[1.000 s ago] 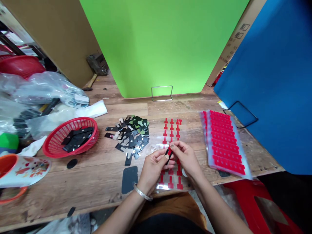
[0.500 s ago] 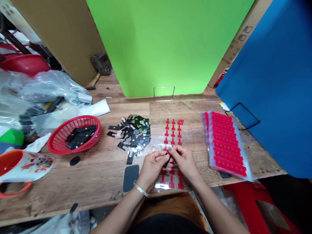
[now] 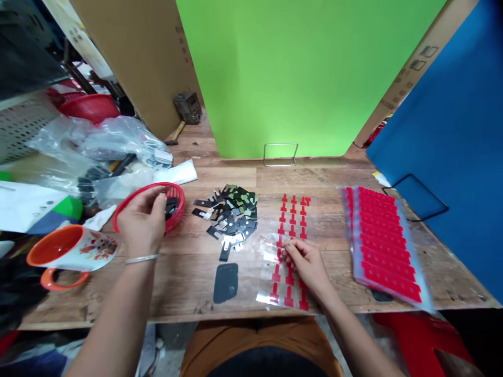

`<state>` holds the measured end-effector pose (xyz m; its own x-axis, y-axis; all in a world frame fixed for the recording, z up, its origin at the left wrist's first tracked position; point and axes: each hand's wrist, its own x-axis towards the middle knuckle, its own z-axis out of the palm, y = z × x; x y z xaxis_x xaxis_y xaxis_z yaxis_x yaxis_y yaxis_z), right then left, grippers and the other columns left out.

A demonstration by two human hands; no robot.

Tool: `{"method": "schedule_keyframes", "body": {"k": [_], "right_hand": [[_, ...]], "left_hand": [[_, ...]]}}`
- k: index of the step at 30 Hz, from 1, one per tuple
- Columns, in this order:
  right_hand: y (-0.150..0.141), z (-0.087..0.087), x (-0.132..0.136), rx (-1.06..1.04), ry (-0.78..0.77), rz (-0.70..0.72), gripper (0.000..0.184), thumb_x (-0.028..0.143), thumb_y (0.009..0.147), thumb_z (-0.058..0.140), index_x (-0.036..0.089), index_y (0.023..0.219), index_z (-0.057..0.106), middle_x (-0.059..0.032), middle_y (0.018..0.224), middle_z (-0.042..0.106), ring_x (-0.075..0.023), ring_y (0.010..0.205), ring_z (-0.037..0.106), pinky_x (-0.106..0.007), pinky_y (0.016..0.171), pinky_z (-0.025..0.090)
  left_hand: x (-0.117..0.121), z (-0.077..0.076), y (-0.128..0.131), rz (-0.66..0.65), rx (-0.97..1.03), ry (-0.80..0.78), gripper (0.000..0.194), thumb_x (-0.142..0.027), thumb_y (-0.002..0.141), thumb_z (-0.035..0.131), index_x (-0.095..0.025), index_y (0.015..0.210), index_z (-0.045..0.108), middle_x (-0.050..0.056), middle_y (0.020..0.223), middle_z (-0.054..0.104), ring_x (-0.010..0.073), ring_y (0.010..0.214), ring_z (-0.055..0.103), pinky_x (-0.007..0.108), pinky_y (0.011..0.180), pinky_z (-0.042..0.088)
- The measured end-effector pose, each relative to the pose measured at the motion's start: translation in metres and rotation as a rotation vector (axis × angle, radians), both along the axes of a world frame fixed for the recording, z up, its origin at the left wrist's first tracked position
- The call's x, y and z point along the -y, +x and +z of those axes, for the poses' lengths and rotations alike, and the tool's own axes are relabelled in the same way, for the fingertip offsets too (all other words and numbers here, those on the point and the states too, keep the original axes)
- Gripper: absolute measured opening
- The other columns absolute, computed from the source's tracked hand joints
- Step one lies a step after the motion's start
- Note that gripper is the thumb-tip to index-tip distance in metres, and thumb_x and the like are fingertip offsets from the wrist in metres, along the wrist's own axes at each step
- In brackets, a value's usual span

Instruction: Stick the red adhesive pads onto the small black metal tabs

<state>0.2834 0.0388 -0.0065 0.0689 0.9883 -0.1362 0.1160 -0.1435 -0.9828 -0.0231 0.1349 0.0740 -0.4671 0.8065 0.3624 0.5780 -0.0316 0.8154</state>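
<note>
Red T-shaped stickers (image 3: 292, 231) on a clear sheet (image 3: 264, 299) are laid out right of the heap of black and silvery pieces (image 3: 236, 214); over them the right hand (image 3: 308, 262) is placed, thumb and fingers set close together, though whether a sticker is gripped cannot be told. Left of the heap, the red basket (image 3: 179, 213) is partly covered by the left hand (image 3: 141, 222), whose fingers are curled, any grip hidden.

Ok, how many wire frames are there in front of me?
2: the silver frame at the foot of the green board and the black frame by the blue board. More could be hidden behind the boards.
</note>
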Motion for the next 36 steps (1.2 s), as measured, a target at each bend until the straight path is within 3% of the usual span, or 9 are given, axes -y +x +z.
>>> {"method": "schedule_keyframes", "body": {"k": [2, 4, 9, 12, 15, 20, 27, 31, 36], "right_hand": [[-0.003, 0.002, 0.0, 0.009, 0.004, 0.011, 0.027, 0.039, 0.083, 0.052, 0.016, 0.079, 0.065, -0.0007, 0.064, 0.06, -0.0127, 0.057, 0.05, -0.023, 0.053, 0.039], [-0.007, 0.004, -0.001, 0.023, 0.016, 0.02, 0.025, 0.038, 0.082, 0.052, 0.016, 0.079, 0.065, -0.0004, 0.064, 0.059, -0.0128, 0.057, 0.05, -0.023, 0.054, 0.039], [-0.013, 0.007, -0.001, 0.075, 0.044, 0.043, 0.025, 0.037, 0.082, 0.052, 0.016, 0.078, 0.065, -0.0002, 0.065, 0.06, -0.0134, 0.059, 0.051, -0.024, 0.056, 0.04], [-0.01, 0.007, -0.004, 0.113, 0.069, 0.047, 0.024, 0.035, 0.082, 0.051, 0.016, 0.076, 0.064, 0.0002, 0.064, 0.059, -0.0136, 0.06, 0.052, -0.024, 0.058, 0.04], [-0.001, 0.006, -0.019, 0.188, 0.127, 0.024, 0.021, 0.031, 0.081, 0.051, 0.016, 0.078, 0.064, -0.001, 0.069, 0.063, -0.0147, 0.064, 0.055, -0.024, 0.061, 0.042], [0.034, 0.0, -0.073, 0.578, 0.136, -0.198, 0.019, 0.023, 0.077, 0.048, 0.016, 0.085, 0.065, -0.0028, 0.08, 0.068, -0.0155, 0.073, 0.06, -0.024, 0.069, 0.044], [0.072, -0.01, -0.136, 0.787, -0.003, -0.355, 0.026, 0.009, 0.073, 0.046, 0.015, 0.086, 0.067, -0.0108, 0.087, 0.068, -0.0193, 0.085, 0.061, -0.024, 0.074, 0.041], [0.078, -0.013, -0.148, 0.845, -0.092, -0.333, 0.023, 0.01, 0.072, 0.049, 0.014, 0.083, 0.069, -0.0128, 0.084, 0.069, -0.0203, 0.082, 0.062, -0.024, 0.069, 0.041], [0.081, -0.013, -0.156, 0.902, -0.188, -0.302, 0.019, 0.013, 0.074, 0.051, 0.012, 0.079, 0.07, -0.0166, 0.084, 0.07, -0.0221, 0.083, 0.064, -0.025, 0.067, 0.041]], "left_hand": [[0.002, 0.005, -0.012, 0.068, -0.315, 0.014, 0.037, -0.035, 0.079, 0.057, -0.016, 0.11, 0.057, 0.002, 0.11, 0.06, 0.0219, 0.103, 0.053, 0.034, 0.093, 0.039], [0.011, 0.002, -0.006, 0.031, -0.448, -0.098, 0.031, -0.039, 0.078, 0.057, -0.016, 0.099, 0.061, 0.002, 0.096, 0.063, 0.0199, 0.09, 0.057, 0.029, 0.083, 0.042], [0.039, -0.04, 0.037, -0.4, -0.523, -0.564, 0.022, -0.04, 0.075, 0.055, -0.018, 0.073, 0.059, 0.002, 0.066, 0.062, 0.0177, 0.063, 0.057, 0.025, 0.058, 0.036], [0.048, -0.066, 0.049, -0.413, -0.523, -0.564, 0.023, -0.04, 0.074, 0.056, -0.018, 0.081, 0.057, 0.006, 0.075, 0.063, 0.0201, 0.071, 0.058, 0.025, 0.06, 0.035], [0.048, -0.075, 0.049, -0.442, -0.485, -0.591, 0.023, -0.041, 0.075, 0.054, -0.018, 0.076, 0.055, 0.006, 0.075, 0.063, 0.0196, 0.072, 0.057, 0.025, 0.06, 0.034], [0.043, -0.069, 0.048, -0.484, -0.391, -0.695, 0.022, -0.041, 0.075, 0.051, -0.019, 0.073, 0.054, 0.002, 0.068, 0.063, 0.0178, 0.063, 0.058, 0.024, 0.055, 0.033], [0.04, -0.071, 0.048, -0.447, -0.447, -0.696, 0.027, -0.042, 0.076, 0.049, -0.019, 0.088, 0.053, 0.004, 0.074, 0.063, 0.0212, 0.069, 0.061, 0.026, 0.056, 0.036], [0.03, -0.058, 0.06, -0.48, -0.538, -0.522, 0.028, -0.041, 0.079, 0.048, -0.018, 0.093, 0.055, 0.008, 0.085, 0.063, 0.0237, 0.081, 0.059, 0.029, 0.067, 0.041], [0.007, -0.038, 0.121, -0.766, -0.552, -0.266, 0.02, -0.031, 0.083, 0.047, -0.017, 0.089, 0.06, 0.009, 0.092, 0.062, 0.022, 0.09, 0.056, 0.031, 0.081, 0.04]]}}
